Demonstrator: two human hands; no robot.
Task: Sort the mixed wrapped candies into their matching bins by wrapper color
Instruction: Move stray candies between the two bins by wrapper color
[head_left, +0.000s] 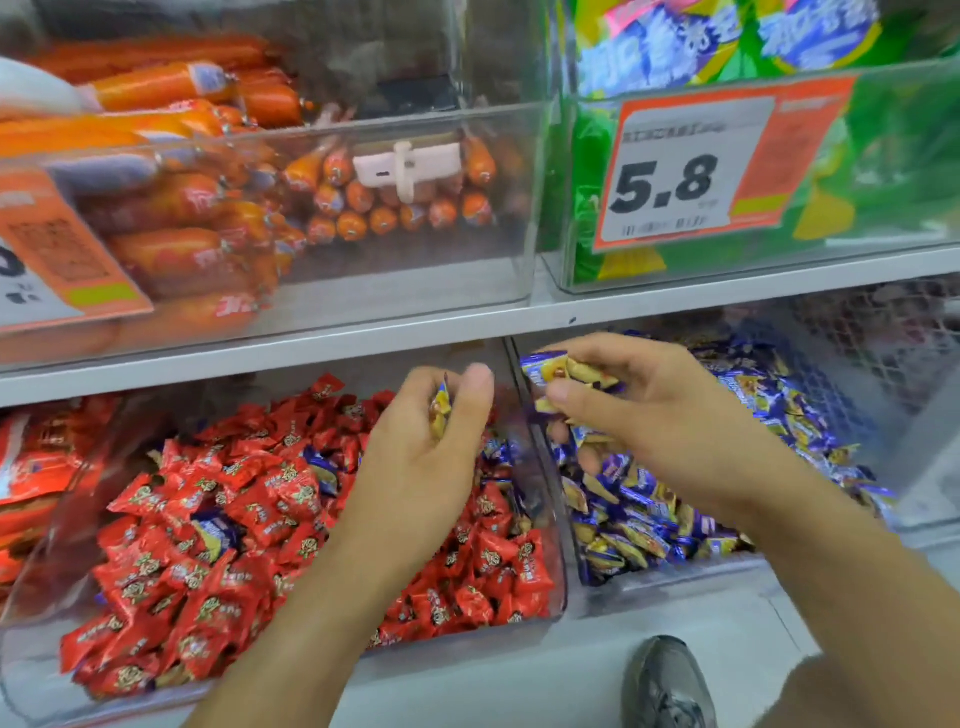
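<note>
A clear bin (558, 582) on the lower shelf is heaped with red wrapped candies (218, 525), and a few blue and yellow ones (213, 535) lie mixed among them. To its right, a second clear bin (675, 584) holds blue and yellow candies (639, 525). My left hand (426, 457) hovers over the red bin and pinches one blue and yellow candy (440, 410). My right hand (654, 410) is above the dividing wall and the blue bin, gripping a small bunch of blue and yellow candies (561, 374).
The shelf above carries a clear bin of orange sausages (208, 218) and a bin of green packets with a 5.8 price tag (685, 166). Red packets (31, 467) fill a bin at far left. A wire basket (883, 343) sits at right. My shoe (667, 686) is below.
</note>
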